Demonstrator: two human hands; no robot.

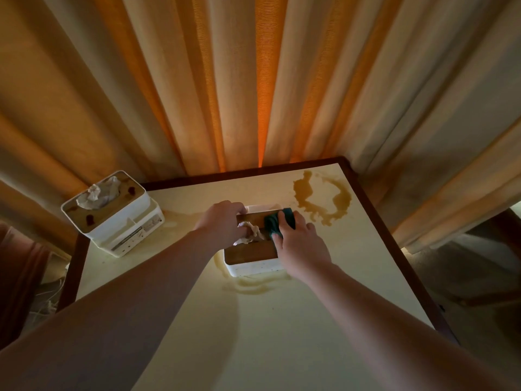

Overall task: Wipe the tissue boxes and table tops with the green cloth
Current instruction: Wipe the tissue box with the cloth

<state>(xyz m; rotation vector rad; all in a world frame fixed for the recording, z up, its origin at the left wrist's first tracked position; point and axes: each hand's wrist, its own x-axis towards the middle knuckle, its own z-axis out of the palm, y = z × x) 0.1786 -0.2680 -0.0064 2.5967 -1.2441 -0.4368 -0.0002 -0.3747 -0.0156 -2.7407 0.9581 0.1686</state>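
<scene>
Forearms of ours reach over the table [282, 334]. Beyond a brown smear sits the near box [253, 265], where our right hand [301, 244] clutches the cloth [279, 222] against its wooden lid while our left hand [222, 224] curls over the far left edge beside the tissue [251, 231]. Further off, a spill [324, 198] stains the right corner; a second box [112, 213] stands far left before curtains [253, 80].

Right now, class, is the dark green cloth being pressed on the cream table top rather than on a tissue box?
No, the right hand presses the dark green cloth onto the wooden lid of the white tissue box.
</scene>
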